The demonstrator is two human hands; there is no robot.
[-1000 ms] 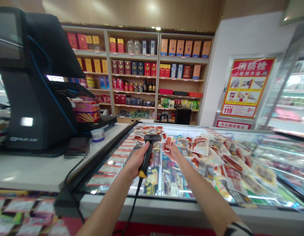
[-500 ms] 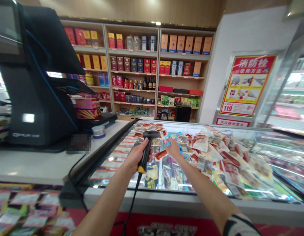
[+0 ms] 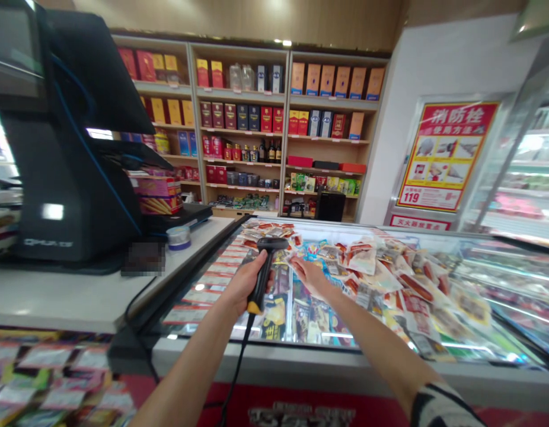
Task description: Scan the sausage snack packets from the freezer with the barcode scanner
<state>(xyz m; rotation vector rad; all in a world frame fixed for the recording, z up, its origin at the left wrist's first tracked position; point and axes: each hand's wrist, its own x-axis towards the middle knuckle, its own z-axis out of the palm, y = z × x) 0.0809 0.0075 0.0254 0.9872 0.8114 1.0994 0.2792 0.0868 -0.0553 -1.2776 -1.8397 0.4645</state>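
Note:
My left hand (image 3: 252, 279) is wrapped round the handle of a black and yellow barcode scanner (image 3: 262, 276), its head level above a glass-topped display freezer (image 3: 257, 350). A cable runs down from the handle. Just right of the scanner, my right hand (image 3: 310, 276) has its fingers drawn together by a pale packet edge; what lies between them is too blurred to make out. Beyond that hand, a blue packet (image 3: 310, 249) rests among other packets. Many vacuum-packed snacks (image 3: 363, 255), some with reddish sausage-like contents, are heaped on the glass to the right.
At left a dark checkout terminal (image 3: 79, 178) stands on a white counter (image 3: 56, 302), with a roll of tape (image 3: 179, 237) near the counter edge. Shelves (image 3: 239, 92) of boxes and bottles line the back wall. Packets (image 3: 52, 379) hang or lie below the counter.
My right hand has shifted slightly left and nearer, its fingers now pointing at the scanner. The reddish packet between my hands no longer shows there. The scanner has stayed nearly still.

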